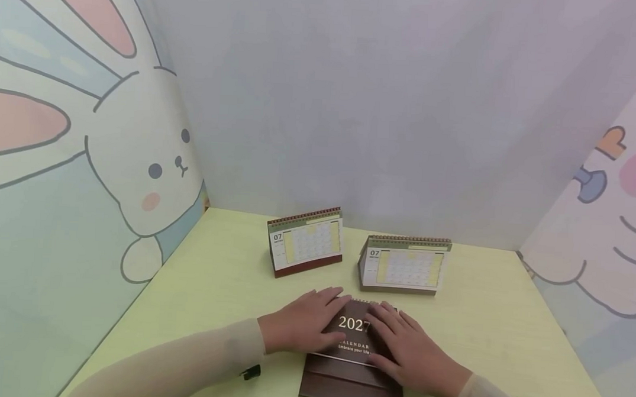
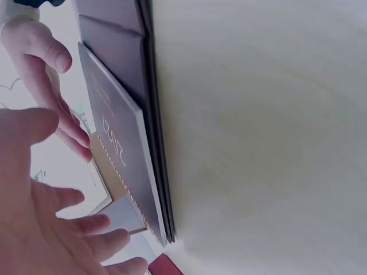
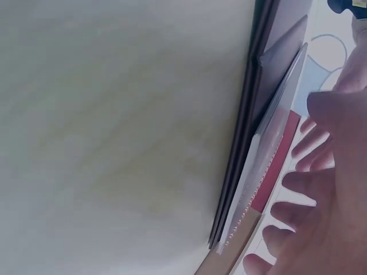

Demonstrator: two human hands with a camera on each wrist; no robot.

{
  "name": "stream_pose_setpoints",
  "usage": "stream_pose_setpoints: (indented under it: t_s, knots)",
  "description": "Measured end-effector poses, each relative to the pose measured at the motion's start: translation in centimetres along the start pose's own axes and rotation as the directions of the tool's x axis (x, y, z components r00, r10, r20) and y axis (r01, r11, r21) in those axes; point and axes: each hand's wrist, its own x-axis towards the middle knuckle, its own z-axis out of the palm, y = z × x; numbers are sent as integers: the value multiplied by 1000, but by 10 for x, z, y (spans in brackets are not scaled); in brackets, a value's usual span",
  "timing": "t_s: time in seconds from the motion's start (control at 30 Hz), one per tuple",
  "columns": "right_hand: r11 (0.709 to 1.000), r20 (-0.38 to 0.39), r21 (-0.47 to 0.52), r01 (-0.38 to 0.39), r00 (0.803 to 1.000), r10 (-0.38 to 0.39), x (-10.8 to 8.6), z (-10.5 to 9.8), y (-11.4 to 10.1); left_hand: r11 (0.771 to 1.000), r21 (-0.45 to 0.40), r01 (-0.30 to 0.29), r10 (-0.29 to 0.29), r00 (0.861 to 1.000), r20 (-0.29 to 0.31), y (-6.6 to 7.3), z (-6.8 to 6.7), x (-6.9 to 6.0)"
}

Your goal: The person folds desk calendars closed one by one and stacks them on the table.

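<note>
A dark brown desk calendar (image 1: pixel 352 386) marked 2027 in gold lies folded flat on the table, its spiral binding at the far edge. Over its left side is my left hand (image 1: pixel 308 322), fingers extended and spread. My right hand (image 1: pixel 408 349) is over the right side, fingers straight too. Seen from the left wrist, a gap shows between the left hand (image 2: pixel 51 212) and the calendar cover (image 2: pixel 123 134). In the right wrist view the right hand (image 3: pixel 327 189) likewise stands apart from the calendar (image 3: pixel 252 154). Neither hand grips anything.
Behind lie two standing desk calendars open at page 07: a red-based one (image 1: pixel 306 242) at left and a grey-brown-based one (image 1: pixel 404 266) at right. The pale yellow table (image 1: pixel 214 265) meets a plain back wall (image 1: pixel 354 105), with cartoon-printed walls (image 1: pixel 133 155) at the sides.
</note>
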Motion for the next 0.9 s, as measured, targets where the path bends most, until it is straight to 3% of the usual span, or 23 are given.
stream_pose_setpoints:
  t_s: [0.23,0.43,0.73,0.9]
  knots:
    - [989,-85,27,-143,986,145,-5,-1,2,993,-65,100,-105,991,-81,-6,-2,-10]
    - [967,-132,85,-238,960,248,-7,-1,2,968,-143,205,-225,964,-142,-10,-1,-14]
    - [940,-172,60,-335,925,340,-13,-2,2,924,-265,277,-317,941,-121,-13,-2,-22]
    - [909,-106,73,-410,903,415,-12,0,3,898,-300,323,-364,927,-91,-16,2,-22]
